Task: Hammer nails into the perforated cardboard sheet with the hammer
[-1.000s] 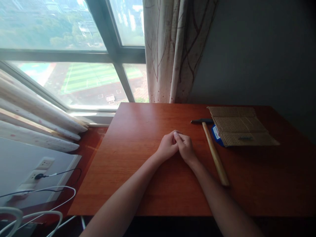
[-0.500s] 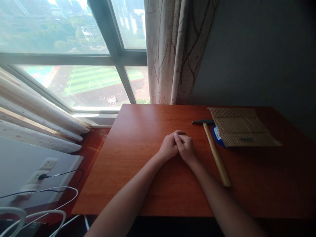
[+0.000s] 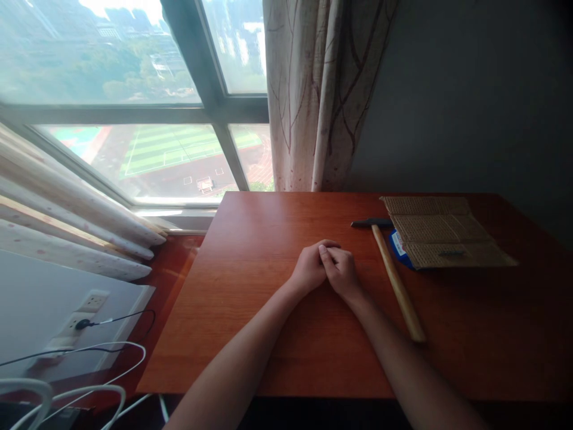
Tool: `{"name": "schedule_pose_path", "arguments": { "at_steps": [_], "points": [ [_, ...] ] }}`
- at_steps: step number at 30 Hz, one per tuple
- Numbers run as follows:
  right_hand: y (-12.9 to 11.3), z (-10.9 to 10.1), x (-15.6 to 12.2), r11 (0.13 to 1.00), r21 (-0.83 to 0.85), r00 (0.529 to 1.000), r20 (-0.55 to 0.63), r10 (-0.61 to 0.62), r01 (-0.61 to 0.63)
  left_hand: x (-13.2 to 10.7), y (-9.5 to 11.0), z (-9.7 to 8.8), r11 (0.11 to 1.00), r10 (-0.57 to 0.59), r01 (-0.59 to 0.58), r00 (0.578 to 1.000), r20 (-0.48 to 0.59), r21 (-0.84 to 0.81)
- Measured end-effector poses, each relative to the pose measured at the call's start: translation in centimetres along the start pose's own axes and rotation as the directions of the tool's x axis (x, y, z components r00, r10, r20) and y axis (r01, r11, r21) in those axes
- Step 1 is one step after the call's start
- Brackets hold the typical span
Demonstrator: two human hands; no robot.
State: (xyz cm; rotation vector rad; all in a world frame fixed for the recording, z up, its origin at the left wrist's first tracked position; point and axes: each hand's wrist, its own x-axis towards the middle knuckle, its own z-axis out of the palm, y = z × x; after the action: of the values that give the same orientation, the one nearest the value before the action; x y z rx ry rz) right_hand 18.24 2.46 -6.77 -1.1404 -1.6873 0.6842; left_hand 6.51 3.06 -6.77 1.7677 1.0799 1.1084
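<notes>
My left hand (image 3: 310, 266) and my right hand (image 3: 342, 272) are clasped together above the desk, fingers folded over one another and both closed. No object shows between them, though the palms are hidden. To the right of my right hand lies a hammer (image 3: 400, 288) with a long wooden handle and a dark metal head. The head's right end is covered by a folded piece of corrugated cardboard (image 3: 441, 230). Small dark pieces, perhaps nails or screws (image 3: 451, 253), rest on that cardboard. From under its left edge sticks out a blue package (image 3: 400, 248) with a white label.
The reddish-brown wooden desk (image 3: 250, 286) stands by a window (image 3: 170, 149) with curtains (image 3: 295, 107) on both sides. A dark wall (image 3: 456, 101) rises behind it. At lower left are a wall socket (image 3: 94, 301) with a black plug and loose white cables (image 3: 134, 370).
The whole view has shifted slightly, so everything appears a little further right and lower. My hands stay clasped, and nothing on the desk has moved.
</notes>
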Motion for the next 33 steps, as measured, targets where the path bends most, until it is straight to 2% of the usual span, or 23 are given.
{"name": "schedule_pose_path", "arguments": {
  "at_steps": [7,13,16,19,33],
  "points": [
    [-0.3,-0.3,0.1,0.998,0.045,0.999,-0.003,0.033,-0.033,-0.2,-0.1,-0.1,1.000,0.007,-0.007,1.000,0.012,-0.011],
    [-0.2,-0.4,0.0,0.977,0.182,0.993,-0.012,0.118,-0.114,-0.3,0.2,-0.1,1.000,-0.013,0.013,1.000,0.006,-0.013],
    [-0.4,-0.3,0.2,0.930,0.321,0.983,0.012,0.183,-0.177,-0.1,0.3,0.1,0.998,-0.053,0.053,0.997,-0.047,-0.019],
    [-0.6,-0.3,0.5,0.897,0.397,0.980,0.036,0.198,-0.196,0.0,0.5,0.3,0.998,-0.062,0.060,0.992,-0.108,-0.025],
    [0.5,-0.5,0.9,0.950,0.247,0.980,-0.008,0.200,-0.191,-0.1,0.1,0.4,0.993,-0.038,0.052,0.991,-0.128,0.108]
  ]
}}
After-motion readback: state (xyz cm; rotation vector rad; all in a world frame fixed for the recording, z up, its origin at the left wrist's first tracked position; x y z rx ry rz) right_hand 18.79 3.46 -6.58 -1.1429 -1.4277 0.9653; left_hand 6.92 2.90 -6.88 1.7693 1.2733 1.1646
